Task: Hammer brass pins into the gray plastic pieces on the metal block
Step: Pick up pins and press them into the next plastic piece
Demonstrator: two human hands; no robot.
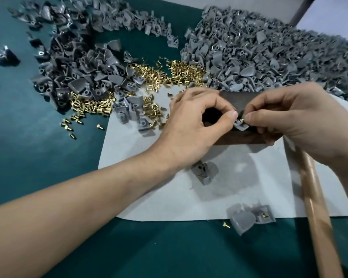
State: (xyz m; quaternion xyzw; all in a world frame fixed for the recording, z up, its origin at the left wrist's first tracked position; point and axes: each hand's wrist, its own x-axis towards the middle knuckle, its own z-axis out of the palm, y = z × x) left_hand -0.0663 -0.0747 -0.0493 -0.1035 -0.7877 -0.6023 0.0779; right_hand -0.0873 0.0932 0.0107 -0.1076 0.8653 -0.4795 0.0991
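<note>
A dark metal block (239, 101) sits on a white sheet (189, 193). On its near edge lies a gray plastic piece (241, 127), pinched by my left hand (195, 125) between thumb and forefinger. My right hand (289, 119) pinches a brass pin (242, 120) at the piece's top. The hammer's wooden handle (317, 209) runs from under my right hand toward the lower right; its head is hidden. Loose brass pins (159, 75) lie heaped beyond the block.
Heaps of gray plastic pieces fill the left (72, 63) and the right back (259, 51) of the green table. Some gray pieces lie on the sheet in front of the block (204, 171) and at its near edge (247, 217). Stray pins dot the cloth at left (70, 125).
</note>
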